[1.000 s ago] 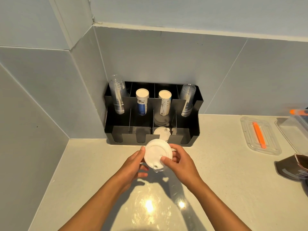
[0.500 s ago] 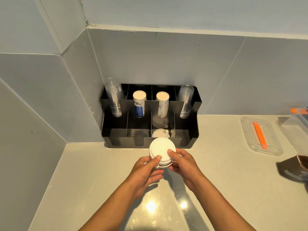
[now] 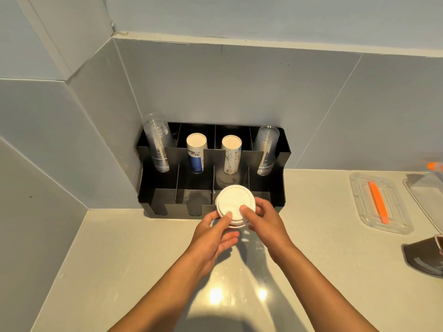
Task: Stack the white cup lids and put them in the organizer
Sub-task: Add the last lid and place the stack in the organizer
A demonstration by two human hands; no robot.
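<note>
A short stack of white cup lids (image 3: pixel 233 202) is held flat, top side up, between both my hands, just in front of the black organizer (image 3: pixel 282 152) and over its front row, third slot from the left. My left hand (image 3: pixel 213 233) grips the stack's near-left edge with its thumb on top. My right hand (image 3: pixel 263 221) grips the near-right edge, thumb also on top. The lids that lay in that slot are hidden behind the stack.
The organizer stands in the wall corner on a pale counter (image 3: pixel 119 259). Its back row holds two clear cup stacks (image 3: pixel 158 144) (image 3: pixel 266 149) and two paper cup stacks (image 3: pixel 196 152) (image 3: pixel 231 154). At the right lie a clear lid with an orange strip (image 3: pixel 378 202) and a dark object (image 3: pixel 424 257).
The lids went from tilted to flat and moved forward, from above the counter to the organizer's front slot. Both hands moved forward with them.
</note>
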